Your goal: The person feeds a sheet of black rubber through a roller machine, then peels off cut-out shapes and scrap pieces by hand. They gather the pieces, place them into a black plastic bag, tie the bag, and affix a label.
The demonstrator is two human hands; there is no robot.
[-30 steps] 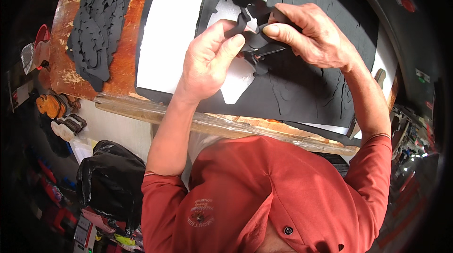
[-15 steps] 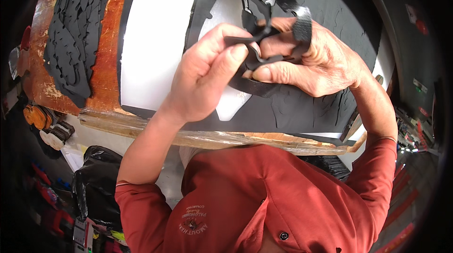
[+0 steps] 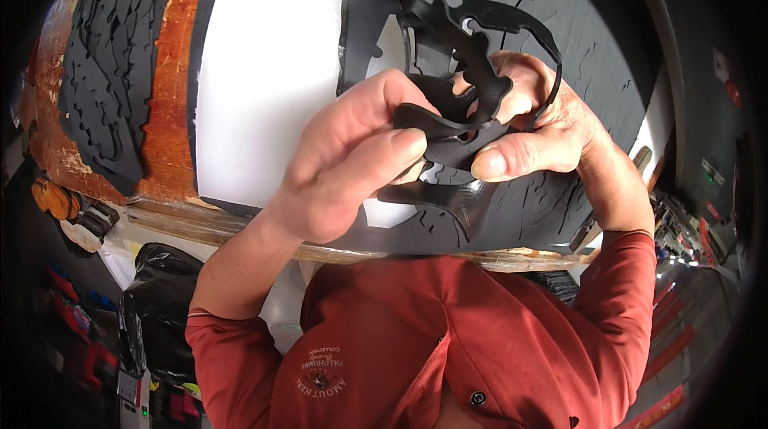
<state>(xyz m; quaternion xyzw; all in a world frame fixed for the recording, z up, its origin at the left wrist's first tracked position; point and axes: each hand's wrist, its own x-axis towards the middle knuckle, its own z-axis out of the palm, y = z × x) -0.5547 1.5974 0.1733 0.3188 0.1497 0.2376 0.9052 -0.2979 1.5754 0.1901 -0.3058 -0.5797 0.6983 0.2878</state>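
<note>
Between my hands is a bent black die-cut sheet piece (image 3: 472, 49) with wavy edges and open cut-outs, raised over the table. My left hand (image 3: 352, 149) pinches a curled strip of it between thumb and forefinger. On the other side, my right hand (image 3: 536, 113) grips the same piece, thumb in front and fingers behind, with a thin loop of it arching past the knuckles. Beneath lies a large black sheet (image 3: 552, 197) with curved slits cut into it. My right fingertips are partly hidden by the black material.
A pile of black wavy-edged pieces (image 3: 108, 69) lies on the brown wooden board (image 3: 172, 85) at the left. A white sheet (image 3: 264, 69) lies beside it. Along the near side runs the table's wooden edge (image 3: 184, 225); a black plastic bag (image 3: 160, 301) stands below it.
The black piece has opened out, its wavy strip and thin loop now spread wider. Both hands have come slightly nearer to me, still holding it.
</note>
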